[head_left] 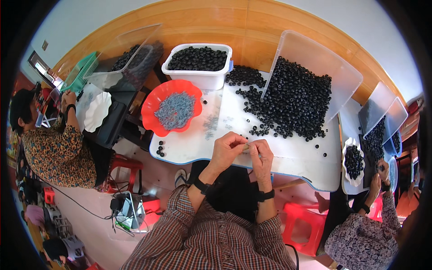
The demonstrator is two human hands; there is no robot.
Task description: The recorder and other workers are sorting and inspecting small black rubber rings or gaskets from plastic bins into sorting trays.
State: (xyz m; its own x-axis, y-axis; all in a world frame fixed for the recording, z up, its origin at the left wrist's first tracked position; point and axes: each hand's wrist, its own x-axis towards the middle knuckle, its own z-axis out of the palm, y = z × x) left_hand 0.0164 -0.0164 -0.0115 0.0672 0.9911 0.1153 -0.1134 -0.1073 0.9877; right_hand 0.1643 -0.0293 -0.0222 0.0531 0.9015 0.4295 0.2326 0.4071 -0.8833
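I am looking down on a white surface (288, 157) crowded with beads, set in a room with a curved wooden wall behind it and red stools on the floor below. Nearest to me, my plaid sleeves are coming up from the lower edge, and my left hand (227, 150) and right hand (260, 155) are meeting just above the near edge of the surface. The fingers of both hands are pressing together in a pinch on one small pale piece (246, 146), too small for me to tell what it is. I am judging that I am in the middle of fitting this piece together, and the next move is calling for a steady, fine grip and for one loose black bead from the scatter just beyond my hands. Farther out, a red scalloped dish (150, 114) is holding grey bits, and a heap of black beads (294, 101) is spilling from a tipped clear bin (337, 67). Beyond those, a white tub (198, 76) is sitting full of beads. Two other people are working at the sides.
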